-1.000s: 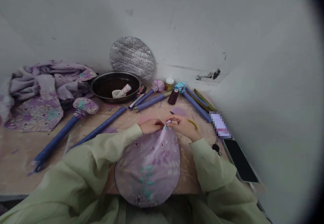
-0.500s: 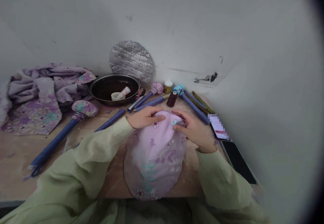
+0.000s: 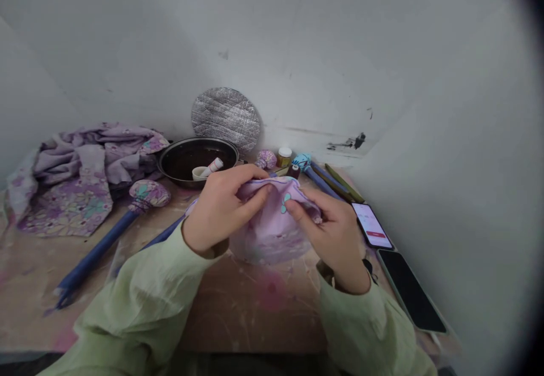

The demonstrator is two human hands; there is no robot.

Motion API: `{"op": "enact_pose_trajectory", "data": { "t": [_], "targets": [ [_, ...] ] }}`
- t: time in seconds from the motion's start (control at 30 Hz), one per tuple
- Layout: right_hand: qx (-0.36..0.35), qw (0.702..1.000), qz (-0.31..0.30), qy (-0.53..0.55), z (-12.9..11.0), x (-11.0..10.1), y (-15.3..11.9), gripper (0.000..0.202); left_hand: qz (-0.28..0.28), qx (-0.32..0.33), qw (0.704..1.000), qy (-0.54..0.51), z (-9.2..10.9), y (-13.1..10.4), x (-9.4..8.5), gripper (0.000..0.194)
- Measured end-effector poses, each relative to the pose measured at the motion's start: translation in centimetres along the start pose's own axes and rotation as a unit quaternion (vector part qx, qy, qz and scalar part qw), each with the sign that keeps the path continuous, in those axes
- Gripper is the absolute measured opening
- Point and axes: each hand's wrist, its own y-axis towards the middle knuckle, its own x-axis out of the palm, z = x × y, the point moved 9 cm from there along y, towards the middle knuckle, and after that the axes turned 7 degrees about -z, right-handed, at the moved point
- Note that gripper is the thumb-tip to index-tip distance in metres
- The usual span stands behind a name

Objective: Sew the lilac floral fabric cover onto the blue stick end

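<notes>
A lilac flowered piece of cloth (image 3: 272, 240) with a darker stitched edge is held up over the middle of the table. My left hand (image 3: 227, 203) pinches its upper left edge between thumb and fingers. On the right side, my right hand (image 3: 334, 223) grips the edge the same way, its thumb beside a turquoise petal. The cloth sags in folds between both hands, and its lower part hangs near the tabletop. Just behind the raised edge, a dark thread spool (image 3: 293, 171) is partly covered.
A black pan (image 3: 170, 175) holding a small white cup (image 3: 199, 173) stands at the back left, before a silver quilted disc (image 3: 227, 118). Flowered cloth (image 3: 72, 195) is heaped at left, near a blue-handled padded stick (image 3: 97, 251). Two phones (image 3: 372, 226) lie at right.
Both hands have lifted the cloth and folded its upper edge up between them. Its lower end has moved away from the table's front edge. The view has tilted slightly.
</notes>
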Motion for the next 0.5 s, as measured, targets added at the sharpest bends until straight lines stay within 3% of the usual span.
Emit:
{"op": "enact_pose_trajectory", "data": {
  "t": [0.23,0.4,0.5],
  "targets": [
    [-0.035,0.998,0.015,-0.05,-1.0,0.0,-0.5,0.015,0.059,-0.06,0.996,-0.014,-1.4,-1.1,-0.7,0.014],
    [-0.042,0.999,0.007,-0.029,-0.9,0.8,-0.4,0.009,-0.003,-0.053,0.996,-0.079,-1.5,-1.1,0.9,0.01],
    [-0.046,0.998,0.034,-0.021,-0.7,0.8,-0.7,0.007,0.008,-0.045,0.996,-0.079,-1.4,-1.2,1.0,0.011]
  ]
}}
